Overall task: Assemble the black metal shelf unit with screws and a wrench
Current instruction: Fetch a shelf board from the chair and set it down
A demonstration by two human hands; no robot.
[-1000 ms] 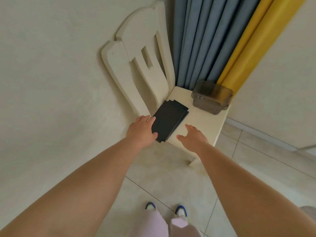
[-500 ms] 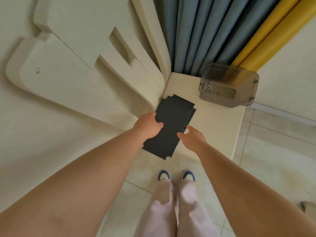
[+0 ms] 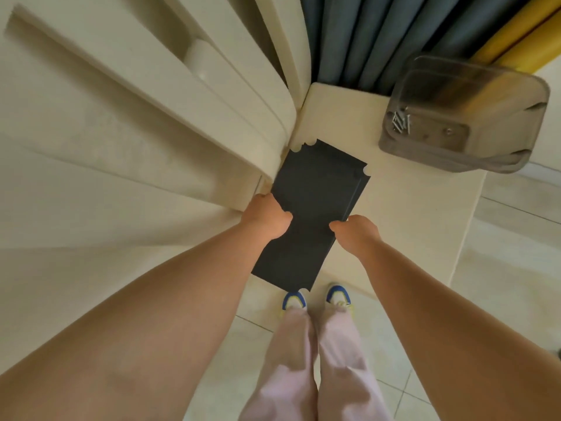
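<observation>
A stack of flat black metal shelf panels (image 3: 315,202) with notched corners lies on the cream chair seat (image 3: 403,196), its near end sticking out past the seat's front edge. My left hand (image 3: 267,218) grips the stack's left long edge, thumb on top. My right hand (image 3: 355,230) grips the right long edge, with its fingers hidden under the panels. A smoky clear plastic box (image 3: 464,117) holding several silver screws (image 3: 400,121) stands at the seat's far right corner.
The chair's cream backrest (image 3: 182,95) rises close on the left. Blue-grey and yellow curtains (image 3: 379,34) hang behind the seat. My feet in blue-toed shoes (image 3: 315,299) stand on the pale tiled floor just in front of the chair.
The camera has dropped closer over the chair. Both hands went from reaching at the panels to gripping their two long edges, and the stack now sticks out further over the seat's front.
</observation>
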